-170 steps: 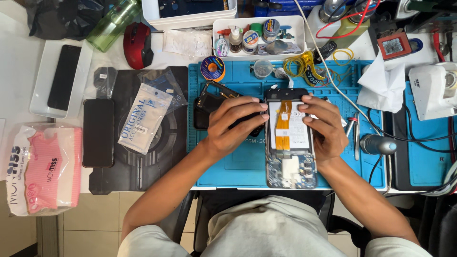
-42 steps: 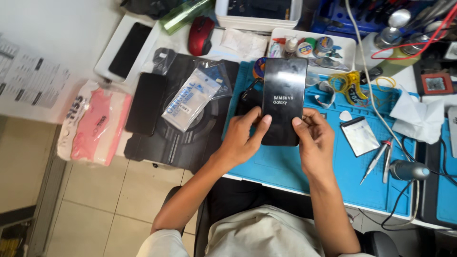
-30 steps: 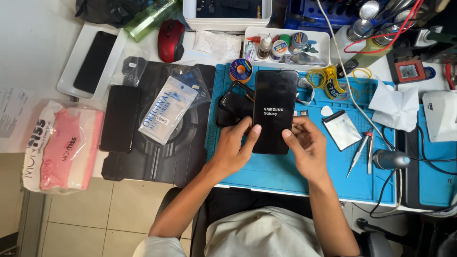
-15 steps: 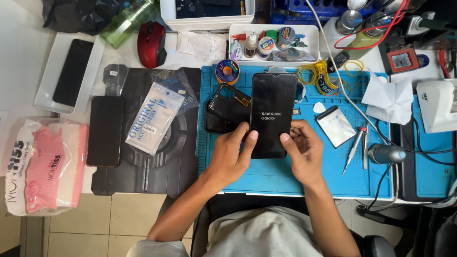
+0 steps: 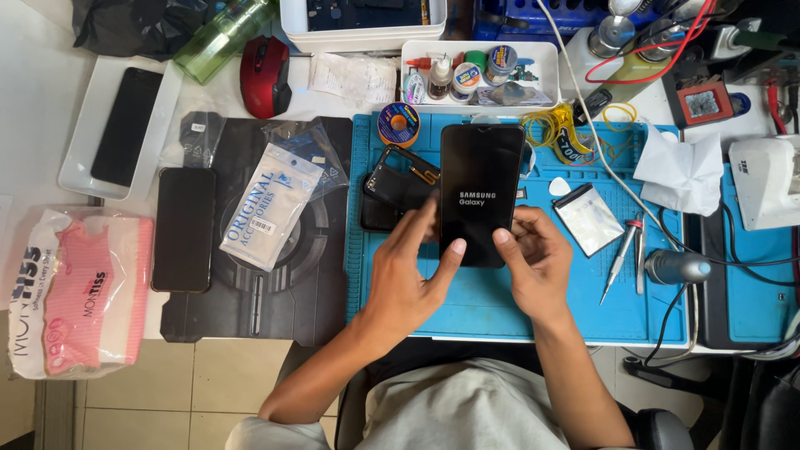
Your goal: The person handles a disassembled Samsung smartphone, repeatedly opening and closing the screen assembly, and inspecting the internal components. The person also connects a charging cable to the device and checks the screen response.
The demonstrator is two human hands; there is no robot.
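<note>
While both hands hold the black smartphone (image 5: 481, 193) by its lower end only, above the blue work mat (image 5: 500, 308), the risk as I judge it is a slip: the left hand (image 5: 406, 279) has its grip pinched on the phone's lower left edge, thumb on the lit screen, and the right hand (image 5: 536, 265) pinches the lower right corner, so the long upper part hangs unsupported and could tip forward. Just left of the phone and partly under it lies a black phone frame (image 5: 392, 190) which a dropped edge would strike. Just right of the phone sit a white pick (image 5: 559, 187) and a small silvery pouch (image 5: 588, 218), with tweezers (image 5: 621, 257) beyond, all easy to sweep aside with the right wrist. Above the phone the parts tray (image 5: 546, 75) and a solder reel (image 5: 397, 124) crowd close, and a white cable (image 5: 583, 125) runs down past the phone's upper right, apt to snag. Open room is below the phone, toward the mat's near edge, where the mat is bare; well left of the phone, the dark pad (image 5: 275, 292) carries a plastic bag (image 5: 268, 206) and another phone (image 5: 183, 228)
</note>
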